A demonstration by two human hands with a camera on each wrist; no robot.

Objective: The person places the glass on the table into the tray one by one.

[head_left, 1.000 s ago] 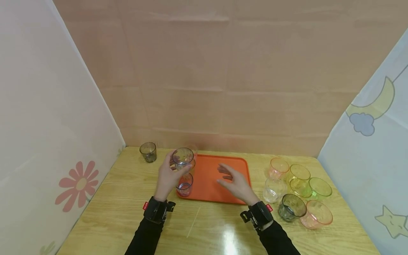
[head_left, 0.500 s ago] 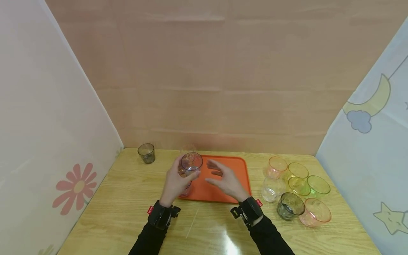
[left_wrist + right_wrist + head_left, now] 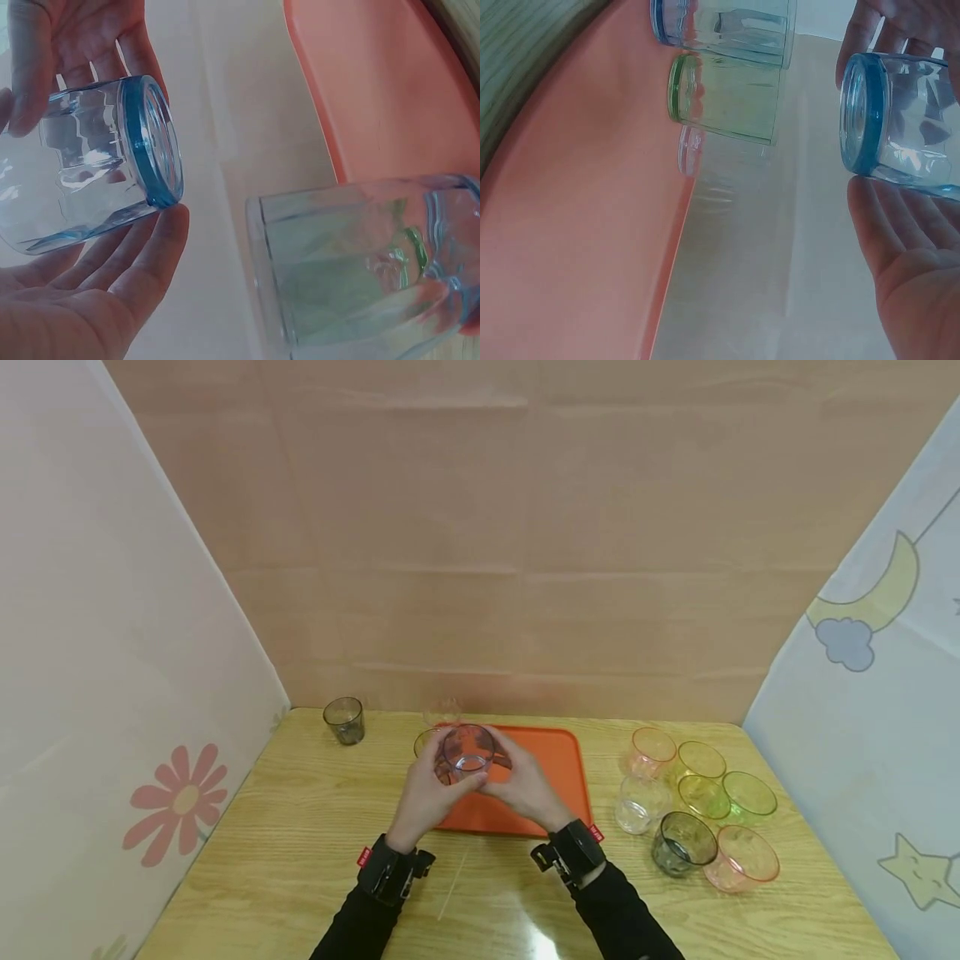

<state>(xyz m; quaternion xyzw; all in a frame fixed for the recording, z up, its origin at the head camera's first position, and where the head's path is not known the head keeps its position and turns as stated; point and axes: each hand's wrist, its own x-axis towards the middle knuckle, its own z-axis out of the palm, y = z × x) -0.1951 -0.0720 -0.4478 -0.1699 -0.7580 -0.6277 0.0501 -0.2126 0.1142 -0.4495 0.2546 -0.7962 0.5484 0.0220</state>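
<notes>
Above the orange tray [image 3: 536, 777], a clear bluish drinking glass [image 3: 468, 752] stands upright between both hands. My left hand [image 3: 427, 797] holds its left side, fingers around the wall. My right hand [image 3: 525, 785] holds the other side, thumb in front. In the left wrist view, the glass [image 3: 97, 169] shows a thick blue base with a fingertip at its edge. The right wrist view shows the same glass [image 3: 900, 124] between the two palms. Along the tray's left side stand a bluish tumbler [image 3: 735, 26], a yellow-green tumbler [image 3: 731, 97] and a clear tumbler [image 3: 709, 154].
At the back left of the wooden table [image 3: 300, 843] stands a smoky grey glass [image 3: 345, 722]. Several coloured glasses are grouped on the right, among them a dark grey one [image 3: 682, 847], a pink one [image 3: 742, 860] and a green one [image 3: 750, 797]. Cloth walls rise around the table.
My left hand has carried the glass rightward, from over the tray's left edge toward its middle. My right hand has come in from the right and now holds the glass too.
</notes>
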